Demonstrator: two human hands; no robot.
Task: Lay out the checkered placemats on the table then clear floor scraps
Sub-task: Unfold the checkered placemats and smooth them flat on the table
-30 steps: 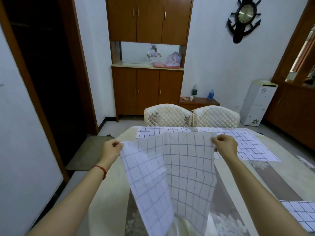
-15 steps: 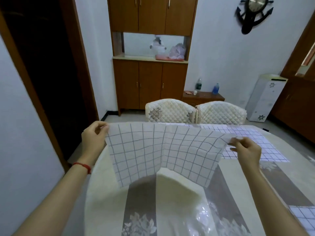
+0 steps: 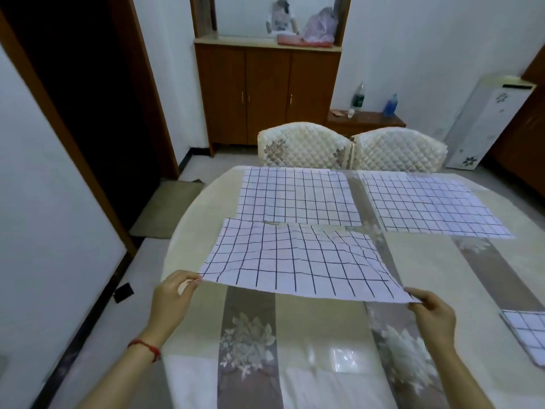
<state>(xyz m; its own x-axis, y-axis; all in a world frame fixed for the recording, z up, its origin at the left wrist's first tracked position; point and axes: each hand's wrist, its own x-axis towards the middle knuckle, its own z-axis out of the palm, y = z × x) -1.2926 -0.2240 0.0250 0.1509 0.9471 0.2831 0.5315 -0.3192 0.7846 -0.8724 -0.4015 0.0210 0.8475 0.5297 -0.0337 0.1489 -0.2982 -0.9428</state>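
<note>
A white placemat with a dark grid is stretched out flat over the near left part of the round table. My left hand pinches its near left corner and my right hand pinches its near right corner. Its far edge rests on the tabletop; the near edge is slightly lifted. Two more checkered placemats lie flat farther back, one on the left and one on the right. Another placemat shows at the right edge. A small dark scrap lies on the floor on the left.
Two quilted cream chairs stand at the table's far side. A wooden cabinet lines the back wall, with a low side table and bottles and a white appliance to its right. A doormat lies by the dark doorway.
The placemat hung upright between my raised hands a second ago. Both hands have swung it forward and down, so it now lies spread over the table, held by its near corners.
</note>
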